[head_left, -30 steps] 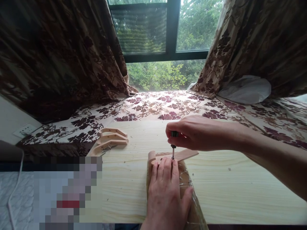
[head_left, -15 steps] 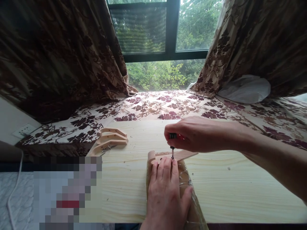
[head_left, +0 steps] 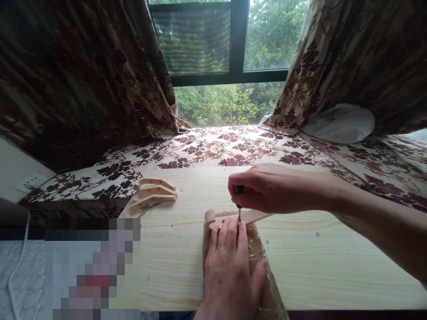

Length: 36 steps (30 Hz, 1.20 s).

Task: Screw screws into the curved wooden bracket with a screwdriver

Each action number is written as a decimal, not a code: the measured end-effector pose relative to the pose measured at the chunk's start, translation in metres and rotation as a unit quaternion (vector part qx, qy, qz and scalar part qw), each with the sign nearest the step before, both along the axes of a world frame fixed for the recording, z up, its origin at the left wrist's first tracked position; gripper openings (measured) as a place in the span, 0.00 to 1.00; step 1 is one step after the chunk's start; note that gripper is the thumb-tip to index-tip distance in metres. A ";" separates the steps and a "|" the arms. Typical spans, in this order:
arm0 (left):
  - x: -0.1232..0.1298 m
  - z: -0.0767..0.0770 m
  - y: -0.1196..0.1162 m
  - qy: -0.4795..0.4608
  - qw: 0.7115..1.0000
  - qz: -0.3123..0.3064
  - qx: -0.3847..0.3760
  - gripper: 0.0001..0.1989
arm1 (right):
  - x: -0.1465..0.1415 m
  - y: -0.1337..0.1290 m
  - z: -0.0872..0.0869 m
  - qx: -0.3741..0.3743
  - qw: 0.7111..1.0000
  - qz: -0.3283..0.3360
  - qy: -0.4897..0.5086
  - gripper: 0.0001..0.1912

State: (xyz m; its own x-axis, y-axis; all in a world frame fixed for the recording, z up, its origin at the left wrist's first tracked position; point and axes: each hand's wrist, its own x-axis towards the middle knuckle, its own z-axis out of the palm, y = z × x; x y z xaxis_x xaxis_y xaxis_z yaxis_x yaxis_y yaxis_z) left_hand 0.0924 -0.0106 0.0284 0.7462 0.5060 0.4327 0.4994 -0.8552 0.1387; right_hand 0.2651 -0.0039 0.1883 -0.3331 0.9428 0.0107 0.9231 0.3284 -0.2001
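My right hand [head_left: 263,186] is wrapped round the dark handle of a screwdriver [head_left: 239,190], held upright. Its metal shaft points down at a light wooden piece [head_left: 256,216], with the tip at a screw close to my left fingertips. My left hand [head_left: 230,266] lies flat with fingers stretched out, pressing on the wooden piece and on a package wrapped in brown tape [head_left: 267,284] beneath it. Part of the wooden piece is hidden under my left fingers.
Several curved wooden pieces [head_left: 155,193] and some thin metal bits [head_left: 148,207] lie at the left of the pale wooden table [head_left: 333,258]. Behind it are a floral-covered ledge [head_left: 213,151] and a white plastic bag [head_left: 340,124]. A pixelated area covers the lower left.
The whole view has shifted very slightly. My right hand has turned a little around the screwdriver handle; my left hand stays in place.
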 end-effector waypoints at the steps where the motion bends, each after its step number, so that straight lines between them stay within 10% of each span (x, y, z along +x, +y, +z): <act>1: 0.000 0.000 0.000 0.000 1.000 0.000 0.002 0.31 | 0.000 0.000 -0.001 0.000 1.000 -0.001 0.007 0.08; 36: -0.001 0.001 0.001 0.005 1.000 -0.003 0.008 0.31 | 0.000 0.003 -0.004 0.037 0.996 -0.032 -0.074 0.11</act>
State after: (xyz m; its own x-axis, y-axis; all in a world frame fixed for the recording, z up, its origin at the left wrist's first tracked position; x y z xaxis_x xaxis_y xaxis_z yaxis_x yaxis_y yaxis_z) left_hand 0.0916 -0.0100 0.0292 0.7527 0.4955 0.4334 0.4962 -0.8597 0.1211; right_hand 0.2654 -0.0013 0.1841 -0.2751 0.9608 0.0351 0.9603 0.2763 -0.0371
